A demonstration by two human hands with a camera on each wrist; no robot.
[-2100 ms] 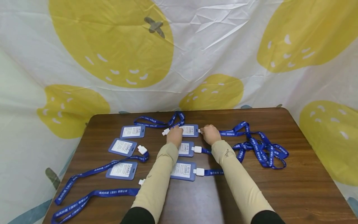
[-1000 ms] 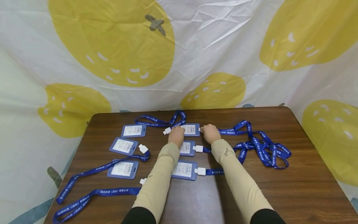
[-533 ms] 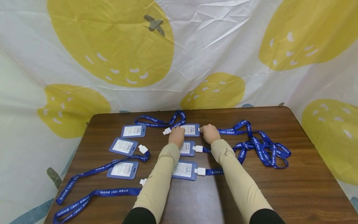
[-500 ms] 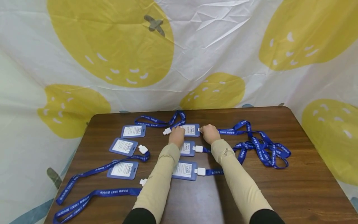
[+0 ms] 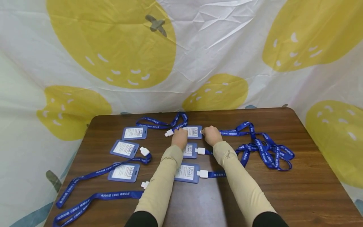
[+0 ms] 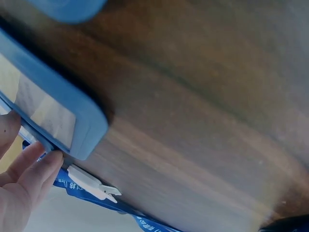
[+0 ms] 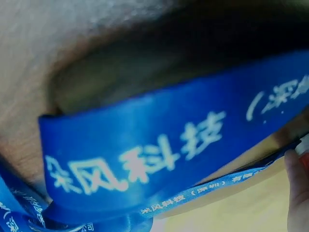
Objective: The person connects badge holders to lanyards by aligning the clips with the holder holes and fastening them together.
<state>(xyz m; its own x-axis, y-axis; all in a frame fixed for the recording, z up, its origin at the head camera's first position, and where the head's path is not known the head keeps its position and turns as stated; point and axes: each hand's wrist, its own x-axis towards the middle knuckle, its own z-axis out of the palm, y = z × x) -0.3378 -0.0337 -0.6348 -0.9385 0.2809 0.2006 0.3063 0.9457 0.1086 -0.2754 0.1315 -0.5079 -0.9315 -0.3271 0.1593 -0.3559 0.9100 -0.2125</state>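
Note:
At the far middle of the table, my left hand [image 5: 180, 138] grips a blue badge holder [image 5: 194, 131] with a white ID card in it. In the left wrist view its fingertips [image 6: 50, 159] pinch the holder's long edge. My right hand [image 5: 213, 135] pinches the white clip of a blue lanyard [image 5: 231, 133] at the holder's slotted right end. That clip is mostly hidden by the fingers. The right wrist view shows the printed strap [image 7: 145, 154] large in front, with a finger [image 7: 297, 188] at the right edge.
Badge holders with clipped lanyards, one holder [image 5: 190, 150] and another [image 5: 187, 172], lie nearer me, partly behind my left arm. Three more holders [image 5: 124, 148] lie at left with loose lanyards [image 5: 113, 195]. Straps tangle at right [image 5: 266, 151]. A patterned curtain [image 5: 181, 56] hangs behind the table [image 5: 306, 189].
Both hands stay at the same badge holder. My right hand has edged slightly left, closer to the slotted end. The other badges and lanyards lie as before.

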